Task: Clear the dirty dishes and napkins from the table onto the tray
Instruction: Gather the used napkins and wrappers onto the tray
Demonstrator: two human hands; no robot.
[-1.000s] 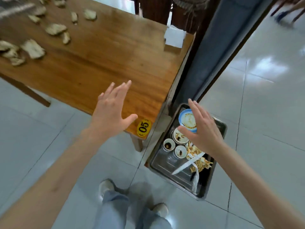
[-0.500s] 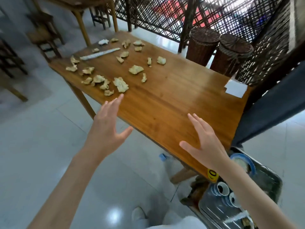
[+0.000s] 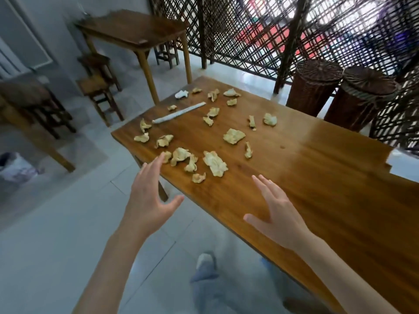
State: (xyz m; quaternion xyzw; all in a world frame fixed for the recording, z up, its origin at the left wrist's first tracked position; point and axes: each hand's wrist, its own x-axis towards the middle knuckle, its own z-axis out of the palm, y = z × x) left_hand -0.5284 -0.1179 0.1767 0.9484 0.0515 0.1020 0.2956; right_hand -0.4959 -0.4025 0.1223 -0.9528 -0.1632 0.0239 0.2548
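Several crumpled, stained napkins [image 3: 214, 163] lie scattered over the left half of the wooden table [image 3: 317, 177]. A long white paper sleeve [image 3: 179, 115] and a small white wad [image 3: 181, 94] lie at the table's far left end. My left hand [image 3: 148, 200] hovers over the table's near edge, fingers spread, its fingertips close to the nearest napkins [image 3: 181, 156]. My right hand [image 3: 275, 211] hangs over the table top to the right, fingers straight and empty. The tray is out of view.
A second wooden table [image 3: 133, 30] and wooden stools [image 3: 99, 87] stand at the back left. Two wicker baskets [image 3: 317, 85] and a lattice screen [image 3: 272, 30] stand behind the table. A bag [image 3: 15, 166] lies on the tiled floor at left.
The view has swung left and up from the tray on the floor to the napkin-strewn end of the table. Both hands have moved along with it, staying spread and empty.
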